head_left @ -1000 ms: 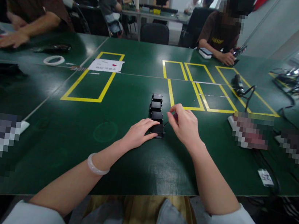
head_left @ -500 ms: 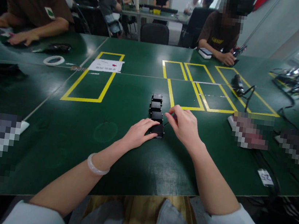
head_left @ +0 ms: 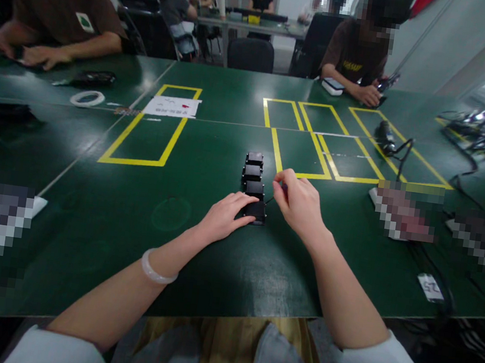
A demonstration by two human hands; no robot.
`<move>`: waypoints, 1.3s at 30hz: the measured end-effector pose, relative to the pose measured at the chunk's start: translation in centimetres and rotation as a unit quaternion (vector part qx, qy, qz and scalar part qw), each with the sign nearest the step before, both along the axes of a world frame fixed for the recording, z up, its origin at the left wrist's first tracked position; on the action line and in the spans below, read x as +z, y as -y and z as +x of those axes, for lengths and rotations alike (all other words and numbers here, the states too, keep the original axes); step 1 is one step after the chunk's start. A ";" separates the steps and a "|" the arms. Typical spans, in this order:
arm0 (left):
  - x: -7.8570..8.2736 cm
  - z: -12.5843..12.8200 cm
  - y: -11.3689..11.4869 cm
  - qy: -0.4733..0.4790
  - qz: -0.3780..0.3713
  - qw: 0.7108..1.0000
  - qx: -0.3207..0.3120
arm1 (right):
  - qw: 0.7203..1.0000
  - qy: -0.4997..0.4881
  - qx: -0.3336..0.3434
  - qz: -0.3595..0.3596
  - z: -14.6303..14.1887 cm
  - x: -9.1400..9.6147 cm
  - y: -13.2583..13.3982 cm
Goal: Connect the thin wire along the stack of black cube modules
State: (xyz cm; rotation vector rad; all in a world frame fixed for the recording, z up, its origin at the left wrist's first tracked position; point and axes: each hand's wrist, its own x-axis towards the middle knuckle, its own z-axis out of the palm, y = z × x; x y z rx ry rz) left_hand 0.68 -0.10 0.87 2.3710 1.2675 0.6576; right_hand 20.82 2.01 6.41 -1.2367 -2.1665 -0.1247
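A short row of black blocks (head_left: 252, 172) with small shiny bits at their sides runs away from me on the green table. My left hand (head_left: 223, 216) grips the nearest black block (head_left: 257, 211), thumb on the near side and fingers on the far side. Just right of that block is my right hand (head_left: 301, 201), its fingertips pinched around a thin dark rod (head_left: 269, 200). The rod's tip reaches toward the block's right side; whether it touches cannot be seen. My fingers hide most of the rod, so its kind is unclear.
Yellow tape rectangles (head_left: 132, 162) mark the table. A white sheet (head_left: 172, 106) and a tape roll (head_left: 87, 98) lie to the left. A black device with a cable (head_left: 386, 138) and a blurred-out flat device (head_left: 403, 214) are on the right. Co-workers sit opposite.
My right hand's fingers have curled in slightly and shifted a little right. My left hand and the blocks stay put. A co-worker's hands at the far left have moved.
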 end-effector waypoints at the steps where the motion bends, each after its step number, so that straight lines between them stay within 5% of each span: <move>1: 0.0 0.0 0.0 -0.001 0.000 1.000 0.000 | 1.000 0.002 -0.001 -0.002 0.0 0.0 0.0; 39: 0.0 0.0 0.0 0.002 -0.001 1.000 0.001 | 0.999 -0.017 -0.015 0.023 0.1 -0.2 -0.2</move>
